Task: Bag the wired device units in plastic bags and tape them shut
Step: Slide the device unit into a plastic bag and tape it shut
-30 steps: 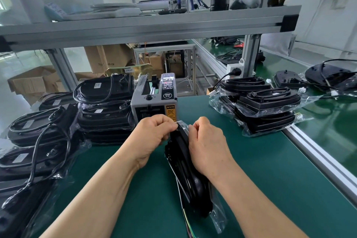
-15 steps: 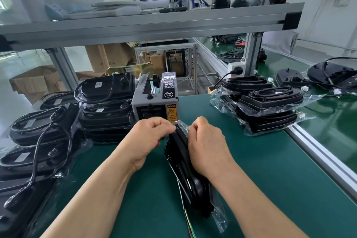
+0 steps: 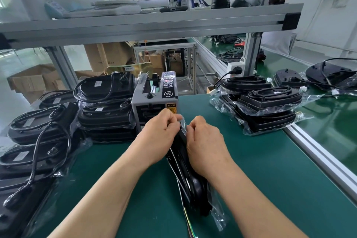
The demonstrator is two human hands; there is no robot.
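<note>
Bench matting, green, carries everything, and the tape dispenser stands on it toward the far edge; every place below is taken from that machine. Left of the dispenser lie stacks of black wired units, some under clear film. Right of it is a smaller stack of bagged units.

Directly in front of the dispenser, on the near side, one device unit stands on edge inside a plastic bag. Its long axis runs from the dispenser's front face back toward the person, so the bag mouth points at the tape outlet and lies just short of it.

The left hand and right hand flank that far end, one on each side of the unit. Both have their fingers curled, pinching the loose film of the bag mouth; the fingertips are mostly hidden behind the knuckles. Coloured wire ends trail out at the end farthest from the dispenser.

By my judgement the fold is being closed and no tape is on yet. The left hand sits nearer the outlet, just beside the front face, so it looks the likelier one to fetch a strip while the right pins the fold.
</note>
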